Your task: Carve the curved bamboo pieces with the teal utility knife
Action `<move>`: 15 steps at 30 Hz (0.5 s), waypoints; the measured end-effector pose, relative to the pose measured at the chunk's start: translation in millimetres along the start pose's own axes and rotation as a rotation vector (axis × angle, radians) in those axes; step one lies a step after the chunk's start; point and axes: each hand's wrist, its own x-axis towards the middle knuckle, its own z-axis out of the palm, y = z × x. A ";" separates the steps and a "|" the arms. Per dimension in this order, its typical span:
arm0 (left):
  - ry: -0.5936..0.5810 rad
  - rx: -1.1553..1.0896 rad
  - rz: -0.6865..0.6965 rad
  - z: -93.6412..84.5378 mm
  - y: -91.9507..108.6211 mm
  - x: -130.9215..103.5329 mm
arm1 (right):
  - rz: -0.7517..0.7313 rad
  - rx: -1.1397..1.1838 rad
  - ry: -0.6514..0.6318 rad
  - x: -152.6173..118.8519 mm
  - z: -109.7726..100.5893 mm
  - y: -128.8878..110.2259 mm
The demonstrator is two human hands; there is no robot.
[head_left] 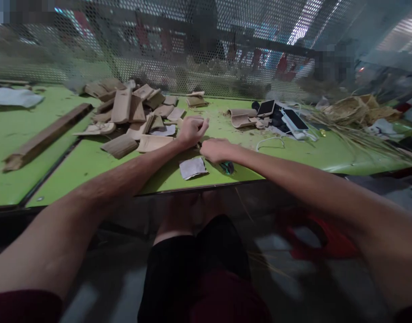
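Observation:
My left hand point(192, 131) is closed above the green table, beside a heap of curved bamboo pieces point(121, 105). Just to its right and a little nearer to me, my right hand point(215, 150) is also closed, knuckles up. Whatever the fingers of either hand hold is hidden or too small to name. A greyish square sheet point(193, 168), paper or sandpaper, lies below the hands near the table's front edge. Partly under my right wrist sits a small dark teal object point(228, 168). Another pale sheet point(163, 130) lies among the bamboo pieces left of my left hand.
A long wooden bar point(49, 134) lies at the left on the green table point(132, 177). At the back right are more bamboo pieces point(241, 119), two phone-like devices point(293, 120) with a white cable, and dry straw point(361, 110). Perforated metal mesh point(179, 54) stands behind.

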 end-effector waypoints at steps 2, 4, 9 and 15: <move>0.016 0.003 -0.007 1.0 -0.9 -0.3 | -0.002 0.018 0.009 1.9 0.0 -1.2; 0.028 0.005 -0.013 2.0 -1.6 -0.5 | -0.003 0.022 0.024 4.8 2.4 -2.6; 0.027 0.012 -0.007 2.6 -1.4 -0.7 | 0.029 0.035 0.032 10.1 7.2 -4.0; 0.018 -0.001 0.016 -6.7 0.9 -2.9 | 0.131 0.289 0.061 4.1 3.3 7.3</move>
